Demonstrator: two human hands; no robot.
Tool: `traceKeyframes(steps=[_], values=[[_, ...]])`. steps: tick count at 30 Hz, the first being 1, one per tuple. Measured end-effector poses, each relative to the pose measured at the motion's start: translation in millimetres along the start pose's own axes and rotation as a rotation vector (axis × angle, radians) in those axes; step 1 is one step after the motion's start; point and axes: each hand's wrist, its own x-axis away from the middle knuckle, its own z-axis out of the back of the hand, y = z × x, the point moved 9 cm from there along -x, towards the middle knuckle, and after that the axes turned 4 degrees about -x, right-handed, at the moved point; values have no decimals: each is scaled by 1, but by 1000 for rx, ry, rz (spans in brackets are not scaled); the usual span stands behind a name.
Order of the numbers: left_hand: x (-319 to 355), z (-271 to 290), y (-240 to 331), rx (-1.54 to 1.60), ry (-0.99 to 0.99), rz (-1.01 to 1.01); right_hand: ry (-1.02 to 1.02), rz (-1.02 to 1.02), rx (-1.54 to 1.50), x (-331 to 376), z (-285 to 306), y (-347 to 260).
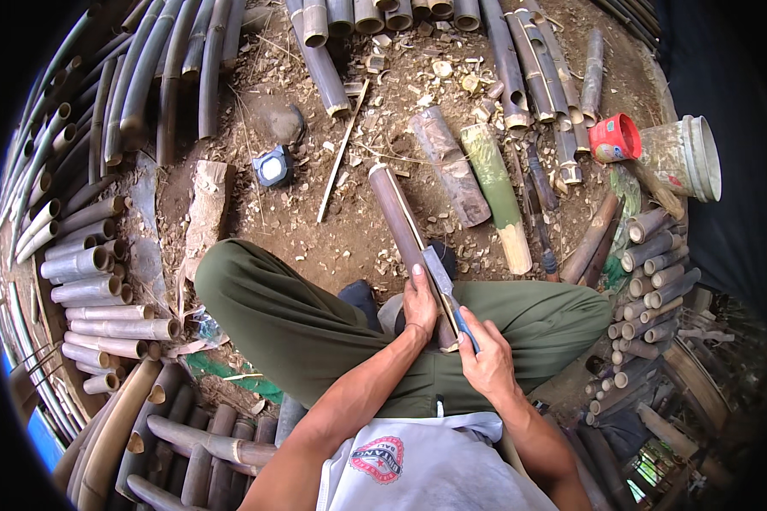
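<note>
A dark brown bamboo tube slants up and away from my lap, with a pale cut running down its right side. Around its lower part my left hand is closed, the thumb laid along the top. My right hand grips the blue handle of a broad-bladed knife. The grey blade lies along the pale cut, pointing away from me; how deep its edge sits in the bamboo I cannot tell. Beyond the tube, a green bamboo piece and a thick brown bamboo piece lie on the ground.
Wood chips litter the dirt floor. A small square lamp and a wooden block lie left of the tube, near a thin bamboo strip. Stacked bamboo tubes line both sides. At right are a red tub and a dirty bucket.
</note>
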Motion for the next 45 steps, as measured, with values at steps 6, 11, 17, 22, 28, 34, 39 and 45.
traceKeyframes(steps=[6, 11, 17, 22, 28, 34, 39, 45], values=[[-3, 5, 6, -40, 17, -62, 34, 15, 13, -16, -17, 8], [-6, 6, 0, -4, -1, -72, 55, 53, -23, -82, -41, 7], [-8, 2, -5, 20, -7, -77, 75, 100, -48, -167, -59, -5], [0, 4, 9, 143, -7, -79, 79, 110, -158, -155, -48, -11], [4, 7, 3, 103, -48, 116, -80, 11, -179, -45, -24, -7], [5, 6, 5, 61, -1, 82, -70, -98, -232, -31, -31, 9], [8, 7, 19, 56, -9, -2, -63, -146, -256, -65, -44, 10], [-4, 3, -3, 124, -14, -15, -62, -131, -261, -151, -74, -6]])
